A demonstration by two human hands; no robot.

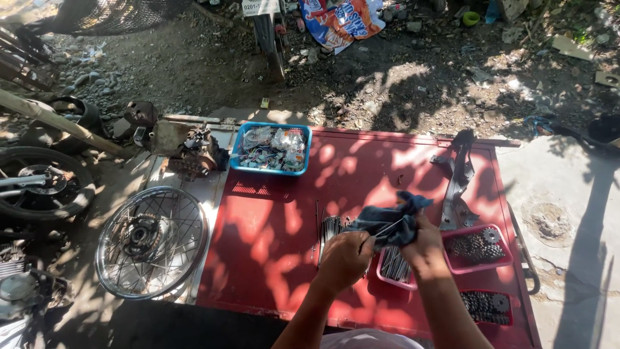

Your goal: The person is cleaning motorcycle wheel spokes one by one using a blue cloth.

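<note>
Outdoors on dirt, a red desk (278, 239) lies in dappled shade. Left hand (344, 260) fingers pinch a thin spoke (385, 228); right hand (423, 249) fingers clench a dark rag (387, 216) around it, above a pink tray (387, 274) that keeps loose spokes together.

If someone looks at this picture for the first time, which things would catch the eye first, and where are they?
Probably the big red metal table under patchy sunlight, filling the middle. At its near edge, the left hand and right hand hold a dark blue rag around a thin metal spoke. A spoked wheel lies left of the table, and a blue tray of small packets sits at its far edge.
</note>
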